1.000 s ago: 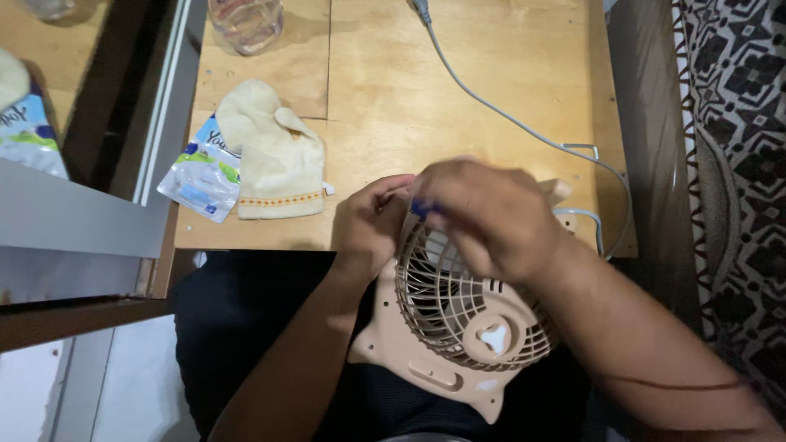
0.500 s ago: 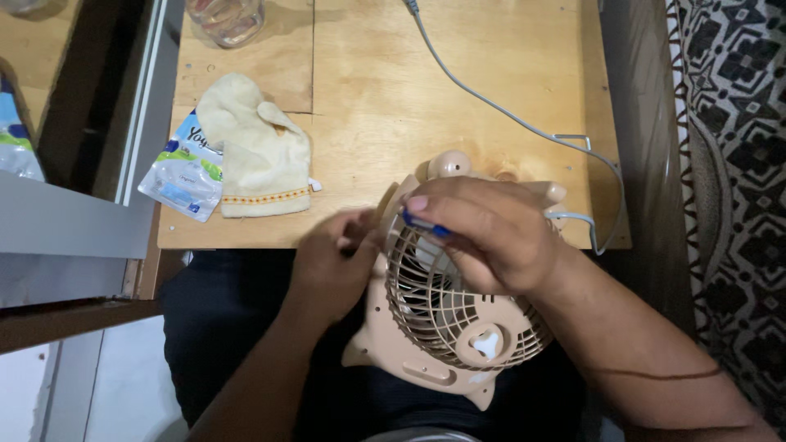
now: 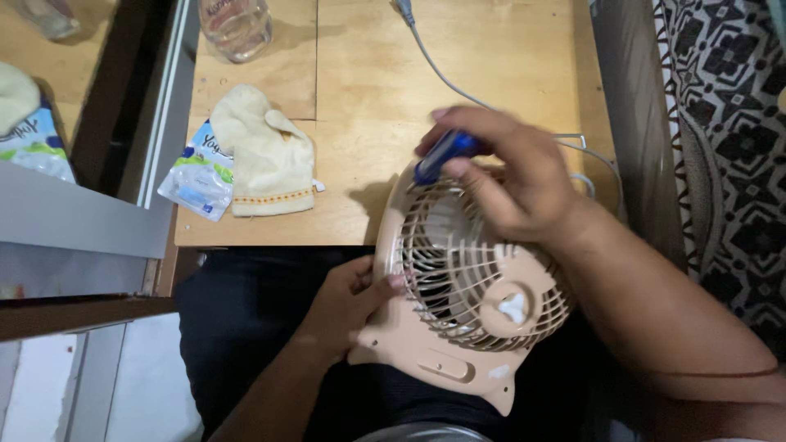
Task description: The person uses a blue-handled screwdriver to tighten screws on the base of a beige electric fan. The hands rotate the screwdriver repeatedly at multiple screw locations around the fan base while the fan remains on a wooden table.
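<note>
This looks like a room in a home, with work done at a small wooden table (image 3: pixel 458 49) rather than a bench. At eleven o'clock on it lie a cream cloth mitt (image 3: pixel 266 155) and a small plastic sachet (image 3: pixel 195 176), with a clear plastic bottle (image 3: pixel 236 24) at twelve. A patterned black-and-white fabric (image 3: pixel 725 123), like bedding or a rug, runs along three o'clock. A mirror (image 3: pixel 49 123) leans at nine o'clock.

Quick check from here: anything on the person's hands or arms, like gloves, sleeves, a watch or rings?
Both are bare. The left hand and right hand have no gloves, and no rings or watch show. Both forearms are uncovered as far as the picture edge, so no sleeve is visible. Dark clothing covers the lap beneath them.
</note>
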